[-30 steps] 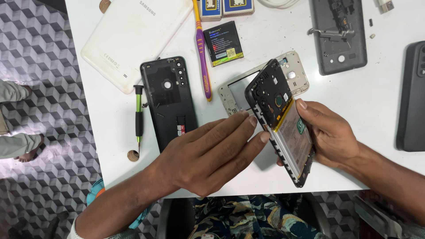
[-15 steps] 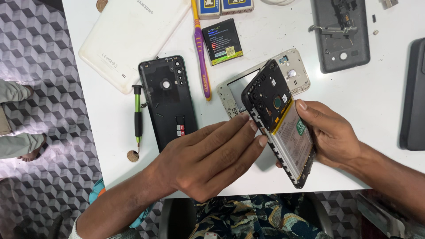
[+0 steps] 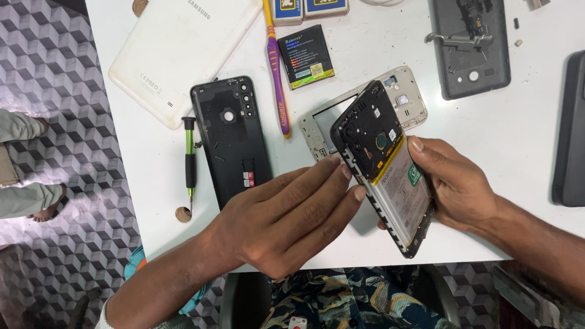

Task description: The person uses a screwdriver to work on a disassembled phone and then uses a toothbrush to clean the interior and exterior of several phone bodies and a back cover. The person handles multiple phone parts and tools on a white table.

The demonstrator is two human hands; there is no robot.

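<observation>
We see the right hand (image 3: 463, 189) gripping an opened phone (image 3: 384, 164) with its back removed, tilted up above the near edge of the white table (image 3: 518, 134) — the thumb lies along the phone's right rim and the other fingers wrap underneath, clamped on it. A black inner plate covers the phone's upper half, and a pale battery with a yellow strip fills the lower half. The left hand (image 3: 286, 219) lies palm down with its fingers straight and close together, fingertips (image 3: 347, 172) touching the phone's left edge; it grips nothing.

Compared with half a second and a second ago, very little differs: we find the phone at the same tilt in the same grip, and the left fingertips have stayed at that left edge, perhaps pressed a touch closer.

On the table to the left lies a black back cover (image 3: 231, 137), with a green-handled screwdriver (image 3: 190, 161) just beside it. Behind the held phone rests a pale phone frame (image 3: 317, 125), partly hidden by it. Further back we see a white tablet (image 3: 183, 49) lying face down, a purple and yellow toothbrush (image 3: 277, 73), a loose dark battery (image 3: 304, 56) and a grey back shell (image 3: 475, 45) — all well apart from both hands
</observation>
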